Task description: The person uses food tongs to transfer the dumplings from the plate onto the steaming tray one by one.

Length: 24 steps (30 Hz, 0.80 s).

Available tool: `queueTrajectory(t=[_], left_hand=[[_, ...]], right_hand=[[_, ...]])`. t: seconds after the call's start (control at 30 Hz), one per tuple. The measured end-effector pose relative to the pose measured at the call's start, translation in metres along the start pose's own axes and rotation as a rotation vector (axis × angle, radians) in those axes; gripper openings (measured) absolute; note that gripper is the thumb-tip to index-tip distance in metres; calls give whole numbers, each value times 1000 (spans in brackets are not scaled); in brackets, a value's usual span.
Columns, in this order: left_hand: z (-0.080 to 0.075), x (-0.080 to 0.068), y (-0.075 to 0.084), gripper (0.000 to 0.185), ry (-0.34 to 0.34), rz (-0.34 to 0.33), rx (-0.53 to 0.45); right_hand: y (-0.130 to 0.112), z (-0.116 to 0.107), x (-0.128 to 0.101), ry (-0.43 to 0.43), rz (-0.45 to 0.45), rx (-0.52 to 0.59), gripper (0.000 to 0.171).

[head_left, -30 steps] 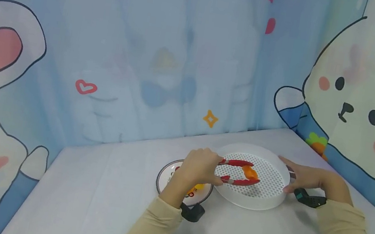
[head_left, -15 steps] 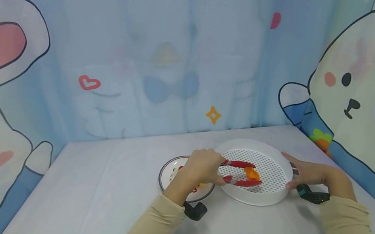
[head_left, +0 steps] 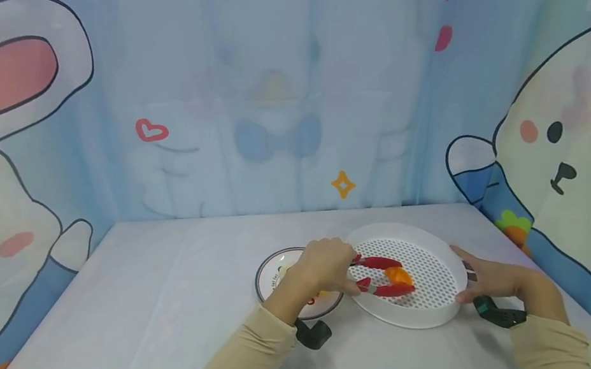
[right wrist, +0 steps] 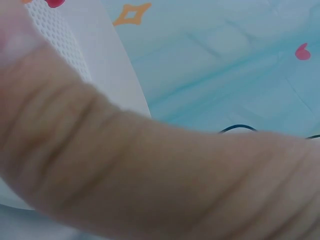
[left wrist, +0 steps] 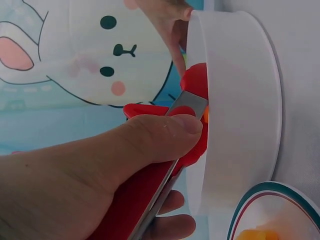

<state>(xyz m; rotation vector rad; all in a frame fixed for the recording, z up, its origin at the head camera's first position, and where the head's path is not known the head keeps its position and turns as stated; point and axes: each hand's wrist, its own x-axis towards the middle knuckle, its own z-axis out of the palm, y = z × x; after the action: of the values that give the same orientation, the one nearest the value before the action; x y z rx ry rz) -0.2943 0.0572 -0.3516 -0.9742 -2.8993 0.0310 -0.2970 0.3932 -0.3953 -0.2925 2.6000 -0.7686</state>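
While right hand (head_left: 489, 280) steadies the sieve (head_left: 429, 312) rim, left hand (head_left: 324, 265) grips tongs (head_left: 382, 276) inside.

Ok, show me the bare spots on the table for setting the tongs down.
Free: the table left of the plate, and the near strip between the two sleeves. Crowded: plate, tray, tongs and both hands together at the far right.
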Motion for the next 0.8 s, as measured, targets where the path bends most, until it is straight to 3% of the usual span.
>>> queueTrajectory(t=[0.4,0.67,0.8], left_hand=[[-7,4,4,41,-55,-46,-43],[-3,11,-2,49,-160,-119,-195],[2,12,-8,51,-156,-97,-239]], right_hand=[[1,1,1,4,11,-9,118],[0,-2,2,7,15,-6,117],[0,0,1,0,16,14,117]])
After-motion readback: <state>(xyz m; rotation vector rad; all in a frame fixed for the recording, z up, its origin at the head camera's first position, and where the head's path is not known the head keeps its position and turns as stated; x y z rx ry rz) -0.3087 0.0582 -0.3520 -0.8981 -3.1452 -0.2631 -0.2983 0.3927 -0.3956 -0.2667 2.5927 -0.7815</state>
